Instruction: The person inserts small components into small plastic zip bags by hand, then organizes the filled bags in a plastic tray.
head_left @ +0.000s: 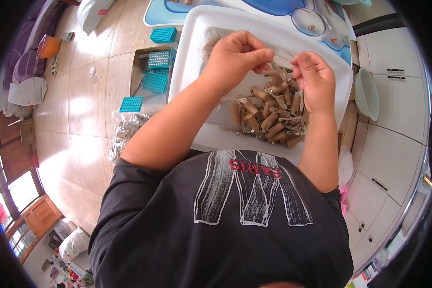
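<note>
Both my hands are raised over a large white plastic tub [181,72]. My left hand [237,54] is closed, with thumb and forefinger pinching a crinkled strip of clear plastic film [281,71]. Opposite it, my right hand [316,79] has its fingers curled in a pinch at the other side of the film; exactly what lies between those fingertips is partly hidden. Beneath the hands, a heap of short brown cardboard tubes [266,109] lies in the tub, with more clear film tangled among them.
Left of the tub, several teal perforated racks [155,81] sit in and around an open box. A bag of silvery crinkled material [126,132] lies nearer me. Beyond the tub is a blue-and-white table [269,6]. White cabinets [393,110] and a pale green basin [367,93] stand right.
</note>
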`<state>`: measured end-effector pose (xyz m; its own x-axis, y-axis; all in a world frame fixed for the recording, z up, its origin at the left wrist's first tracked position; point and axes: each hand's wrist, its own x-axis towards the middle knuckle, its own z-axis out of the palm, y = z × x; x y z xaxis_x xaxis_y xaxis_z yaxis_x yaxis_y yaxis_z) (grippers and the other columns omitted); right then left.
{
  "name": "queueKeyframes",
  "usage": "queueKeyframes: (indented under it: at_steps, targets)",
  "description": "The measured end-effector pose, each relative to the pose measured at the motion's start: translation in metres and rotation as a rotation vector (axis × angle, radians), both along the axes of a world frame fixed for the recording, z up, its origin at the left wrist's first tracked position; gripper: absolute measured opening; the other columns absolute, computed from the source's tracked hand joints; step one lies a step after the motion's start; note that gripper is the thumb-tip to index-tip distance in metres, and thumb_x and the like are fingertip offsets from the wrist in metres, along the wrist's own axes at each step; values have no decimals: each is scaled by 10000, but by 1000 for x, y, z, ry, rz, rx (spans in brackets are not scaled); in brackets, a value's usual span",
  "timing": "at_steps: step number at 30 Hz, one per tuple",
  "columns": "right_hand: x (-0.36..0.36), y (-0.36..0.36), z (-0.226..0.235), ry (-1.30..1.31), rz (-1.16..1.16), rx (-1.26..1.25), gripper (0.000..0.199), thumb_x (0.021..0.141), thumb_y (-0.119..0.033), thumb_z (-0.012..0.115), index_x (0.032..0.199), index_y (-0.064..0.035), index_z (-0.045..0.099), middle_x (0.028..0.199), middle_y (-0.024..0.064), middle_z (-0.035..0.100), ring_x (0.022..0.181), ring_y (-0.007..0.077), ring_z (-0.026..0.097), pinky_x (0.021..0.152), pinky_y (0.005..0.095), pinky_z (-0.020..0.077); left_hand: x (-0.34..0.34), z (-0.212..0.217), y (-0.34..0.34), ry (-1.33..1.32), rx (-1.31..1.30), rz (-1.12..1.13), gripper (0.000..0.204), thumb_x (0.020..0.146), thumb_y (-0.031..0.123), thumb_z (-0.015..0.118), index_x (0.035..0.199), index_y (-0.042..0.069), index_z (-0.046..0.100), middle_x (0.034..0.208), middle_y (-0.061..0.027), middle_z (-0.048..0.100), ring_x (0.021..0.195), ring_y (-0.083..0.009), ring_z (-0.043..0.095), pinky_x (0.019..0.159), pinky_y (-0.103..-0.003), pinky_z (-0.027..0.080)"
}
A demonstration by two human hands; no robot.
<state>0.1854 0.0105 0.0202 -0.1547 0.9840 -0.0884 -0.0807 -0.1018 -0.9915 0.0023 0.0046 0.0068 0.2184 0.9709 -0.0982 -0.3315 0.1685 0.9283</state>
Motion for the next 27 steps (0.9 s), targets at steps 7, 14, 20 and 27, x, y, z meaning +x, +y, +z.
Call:
queueKeyframes:
  at_steps: [7, 14, 20, 27]
  targets:
    - [-15, -6, -7, -152, 63, 106, 222, 803, -177, 654, 888, 20, 596, 692, -14, 559, 622, 38, 480, 569, 165, 379, -3, 3, 1, 22, 43, 156, 159, 797, 156, 649, 834, 32, 556, 748, -50, 603, 678, -102, 581, 623, -231, 473]
    - [-13, -8, 5, 54, 3, -4, 174, 824, -166, 625, 852, 2, 593, 656, 4, 556, 538, 28, 420, 470, 150, 308, 2, -24, 6, 240, 362, 45, 514, 768, 309, 676, 1156, 35, 479, 940, -36, 576, 906, -105, 530, 796, -261, 431]
    - [-11, -6, 3, 188, -107, 36, 167, 821, -155, 622, 855, 6, 590, 685, 33, 561, 477, 29, 383, 425, 148, 269, 11, -22, 0, 167, 133, -295, 282, 824, 139, 615, 1042, 2, 502, 956, -61, 574, 849, -131, 567, 777, -267, 470]
    - [8, 1, 4, 361, -59, -51, 167, 817, -152, 624, 854, 9, 600, 680, 22, 549, 527, 34, 414, 444, 142, 276, 3, -2, -2, -96, -206, -223, 246, 853, 215, 578, 997, 19, 539, 888, -36, 560, 784, -136, 579, 721, -280, 502]
